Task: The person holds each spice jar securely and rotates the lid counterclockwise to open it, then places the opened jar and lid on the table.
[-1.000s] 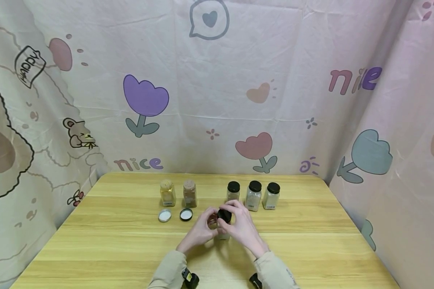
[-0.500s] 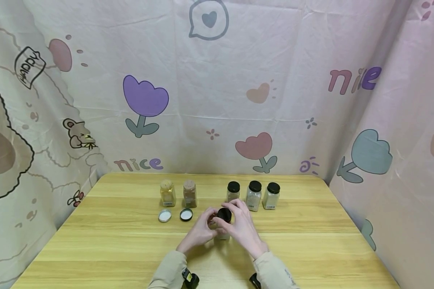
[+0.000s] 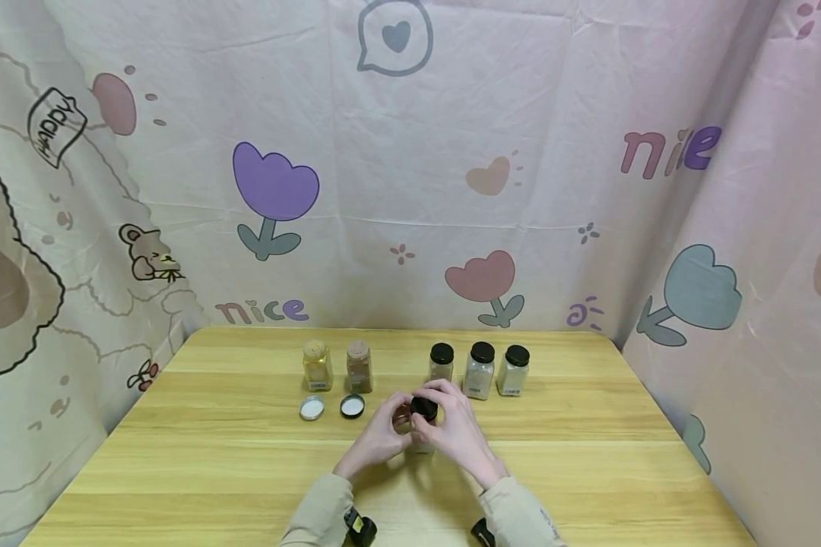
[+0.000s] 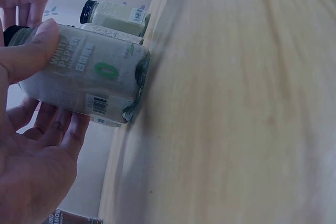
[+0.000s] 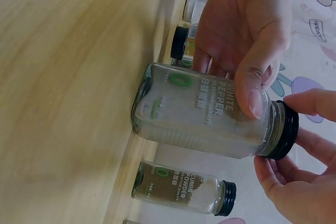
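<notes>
A glass jar labelled white pepper (image 4: 79, 74) stands upright on the table at the centre front. My left hand (image 3: 381, 434) grips its body, with the thumb across the label side and the other fingers behind. On top is a black screw lid (image 5: 287, 132), which the fingers and thumb of my right hand (image 3: 457, 429) pinch around the rim. The lid sits on the jar's neck. In the head view both hands hide most of the jar, and the right fingers overlap a cumin powder jar (image 5: 176, 184) standing behind.
Behind to the right stand two more black-lidded jars, one greyish (image 3: 479, 376) and one pale (image 3: 514, 374). At the back left are a yellow jar (image 3: 318, 371) and a brown jar (image 3: 359, 372) without their lids. A silver lid (image 3: 311, 408) and a black lid (image 3: 352, 406) lie upturned before them.
My right thumb and fingers shift around the lid's rim, the thumb moving left and then back right. The left hand and the jar stay in place.
</notes>
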{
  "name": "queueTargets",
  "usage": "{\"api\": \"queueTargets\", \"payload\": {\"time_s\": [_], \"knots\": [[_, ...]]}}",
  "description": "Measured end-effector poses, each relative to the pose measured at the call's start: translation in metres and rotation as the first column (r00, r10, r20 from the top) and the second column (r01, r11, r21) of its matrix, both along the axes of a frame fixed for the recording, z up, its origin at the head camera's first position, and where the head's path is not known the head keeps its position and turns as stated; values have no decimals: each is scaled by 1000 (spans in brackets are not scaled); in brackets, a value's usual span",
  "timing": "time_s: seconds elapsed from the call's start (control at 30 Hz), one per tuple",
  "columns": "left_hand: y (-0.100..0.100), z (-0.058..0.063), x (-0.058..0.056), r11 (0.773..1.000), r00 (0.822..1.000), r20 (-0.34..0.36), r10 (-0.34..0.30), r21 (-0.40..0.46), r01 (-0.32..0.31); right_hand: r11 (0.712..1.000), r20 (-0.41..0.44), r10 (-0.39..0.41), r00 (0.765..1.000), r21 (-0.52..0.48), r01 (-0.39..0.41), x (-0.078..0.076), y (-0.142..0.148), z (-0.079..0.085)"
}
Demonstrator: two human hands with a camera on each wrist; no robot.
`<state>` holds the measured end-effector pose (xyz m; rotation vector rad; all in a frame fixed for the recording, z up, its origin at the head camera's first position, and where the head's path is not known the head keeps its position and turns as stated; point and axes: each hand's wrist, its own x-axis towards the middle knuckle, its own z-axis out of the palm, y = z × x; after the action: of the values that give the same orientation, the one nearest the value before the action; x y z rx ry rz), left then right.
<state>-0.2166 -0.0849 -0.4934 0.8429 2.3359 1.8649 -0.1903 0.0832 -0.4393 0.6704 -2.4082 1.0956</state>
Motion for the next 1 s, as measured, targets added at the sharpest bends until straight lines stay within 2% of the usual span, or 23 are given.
{"api": "queueTargets", "payload": {"time_s": [0.17,0.4,0.53,0.8,1.0], "knots": [[0,-1,0,1000,1000,-4,2,-2,-2,1000,1,10,1000,-2,-10,0,0,-2],[0,1,1,999,1000,10,18,-43,-18,992,-76,-107,991,61,112,0,-3,-6],[0,1,1,998,1000,5,28,-63,-27,988,-72,-130,989,78,135,1,-4,-5],[1,0,0,1000,1000,14,3,-23,-3,994,-32,-78,996,75,80,1,-3,-1],[-1,-1,-1,1000,1000,-12,-12,1,12,999,11,-22,1000,48,21,1,-2,1]]}}
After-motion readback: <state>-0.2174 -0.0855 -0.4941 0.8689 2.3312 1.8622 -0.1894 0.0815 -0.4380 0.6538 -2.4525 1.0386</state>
